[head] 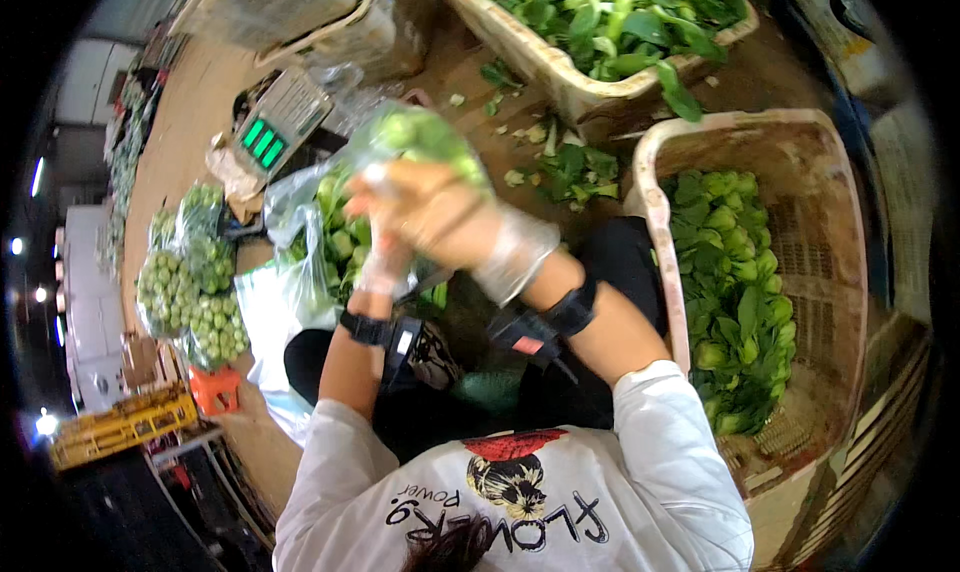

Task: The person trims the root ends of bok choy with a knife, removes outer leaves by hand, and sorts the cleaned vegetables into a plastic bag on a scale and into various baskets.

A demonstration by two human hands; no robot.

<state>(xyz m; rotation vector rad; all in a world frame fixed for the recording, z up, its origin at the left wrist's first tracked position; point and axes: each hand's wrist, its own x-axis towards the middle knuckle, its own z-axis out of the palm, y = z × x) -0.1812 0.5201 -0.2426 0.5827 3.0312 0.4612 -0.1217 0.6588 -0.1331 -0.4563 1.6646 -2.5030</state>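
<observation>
My hands, in thin clear gloves, come together in front of me and are blurred by motion. My right hand [450, 216] is against the near side of a clear plastic bag of leafy greens [420, 133], which is blurred along with it. My left hand [390, 246] is partly hidden behind the right one, so its grip does not show. Below and left of them lies an open plastic bag [304, 231] beside loose bok choy [341, 242]. At my right, a worn plastic crate [821, 219] holds bok choy [735, 264] stacked in rows.
A digital scale [281, 122] with a lit green display stands ahead on the left. Filled vegetable bags [195, 279] sit near an orange stool [214, 389]. Another crate [540, 66] is heaped with leaves. Leaf scraps [577, 167] litter the floor.
</observation>
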